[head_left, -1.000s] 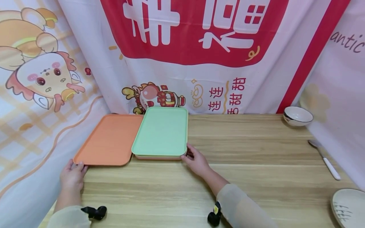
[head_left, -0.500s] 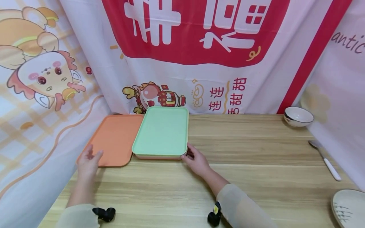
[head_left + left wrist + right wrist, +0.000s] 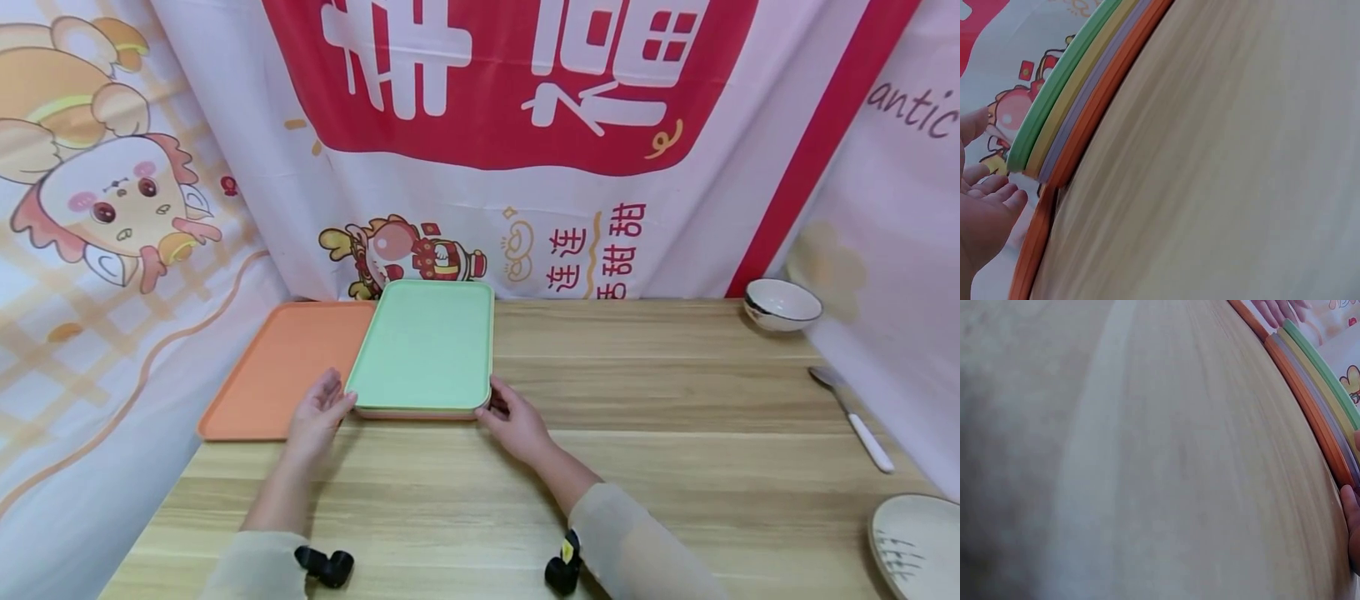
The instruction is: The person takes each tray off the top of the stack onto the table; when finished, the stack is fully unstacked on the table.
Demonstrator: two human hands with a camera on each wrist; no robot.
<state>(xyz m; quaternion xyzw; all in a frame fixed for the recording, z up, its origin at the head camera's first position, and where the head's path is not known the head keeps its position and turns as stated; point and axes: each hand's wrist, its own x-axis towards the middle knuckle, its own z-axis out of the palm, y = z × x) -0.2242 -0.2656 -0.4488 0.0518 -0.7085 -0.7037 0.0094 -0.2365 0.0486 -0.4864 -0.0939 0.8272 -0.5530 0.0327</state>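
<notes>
A stack of rectangular trays stands at the back of the table, with a green tray [image 3: 423, 343] on top. Its layers show in the left wrist view: a yellow tray [image 3: 1067, 106] under the green, then a purple tray [image 3: 1087, 100], then orange at the bottom. My right hand [image 3: 517, 427] grips the stack's right front corner, thumb at the front edge and fingers along the side. Beside the left front corner is my left hand [image 3: 315, 421], fingers spread and holding nothing. A separate orange tray [image 3: 262, 379] lies flat to the left, against the stack.
At the back right corner sits a white bowl [image 3: 783, 304]. A spoon with a white handle [image 3: 870, 442] lies along the right side, and a plate [image 3: 922, 542] is nearer, cut off by the frame. Printed cloth [image 3: 450, 150] hangs behind the table.
My left hand has let go of the orange tray's left front corner and moved right across its front to the stack's left corner. My right hand has stayed at the stack.
</notes>
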